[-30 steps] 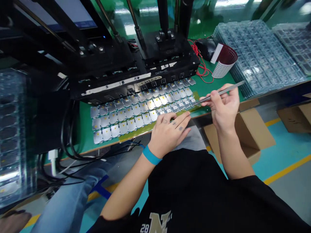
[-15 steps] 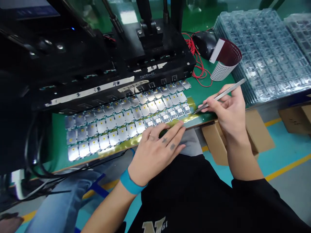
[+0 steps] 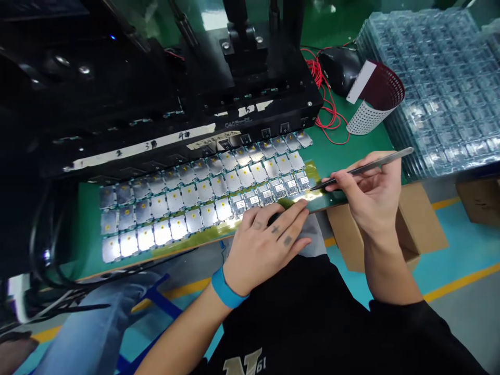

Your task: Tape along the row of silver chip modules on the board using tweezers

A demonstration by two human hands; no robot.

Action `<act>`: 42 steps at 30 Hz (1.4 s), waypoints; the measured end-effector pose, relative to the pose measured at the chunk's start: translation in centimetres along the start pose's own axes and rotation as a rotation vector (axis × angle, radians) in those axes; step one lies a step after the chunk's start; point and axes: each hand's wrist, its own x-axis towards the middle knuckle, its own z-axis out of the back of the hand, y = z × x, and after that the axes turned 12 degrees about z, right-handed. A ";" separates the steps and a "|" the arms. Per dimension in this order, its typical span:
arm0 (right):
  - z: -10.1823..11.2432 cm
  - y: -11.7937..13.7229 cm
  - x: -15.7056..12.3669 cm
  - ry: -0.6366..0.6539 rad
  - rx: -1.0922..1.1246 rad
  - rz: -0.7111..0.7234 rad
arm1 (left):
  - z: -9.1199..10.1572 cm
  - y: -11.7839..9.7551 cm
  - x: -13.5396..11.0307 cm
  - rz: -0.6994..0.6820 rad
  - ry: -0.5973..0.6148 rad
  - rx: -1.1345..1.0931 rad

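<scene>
Thin tweezers [image 3: 371, 165] are gripped by my right hand [image 3: 377, 205], with the tips down at the last board of the front row. That small circuit board [image 3: 303, 180] has a white square on it; several like it stand in line to its left. My left hand [image 3: 269, 239] lies flat at the table's front edge, fingers stretched out and holding nothing. Its fingertips rest just below these boards, near the yellowish tape [image 3: 211, 235]. Behind and to the left are rows of boards with silver metal covers [image 3: 178, 228], most marked with a yellow dot.
A black machine [image 3: 250, 112] with switches runs along behind the boards. To the right lie red wires [image 3: 332, 117], a black mouse [image 3: 339, 67], a curled perforated strip [image 3: 369, 117] and stacked clear trays [image 3: 441, 99]. An open cardboard box [image 3: 424, 224] is below the table edge.
The view has shifted slightly. My left hand has slid a little to the right along the edge. The tweezers lean lower, their tips still by the same end board.
</scene>
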 end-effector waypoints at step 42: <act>0.6 -1.1 0.5 -0.065 0.034 -0.037 | -1.2 0.0 0.4 0.017 -0.046 -0.004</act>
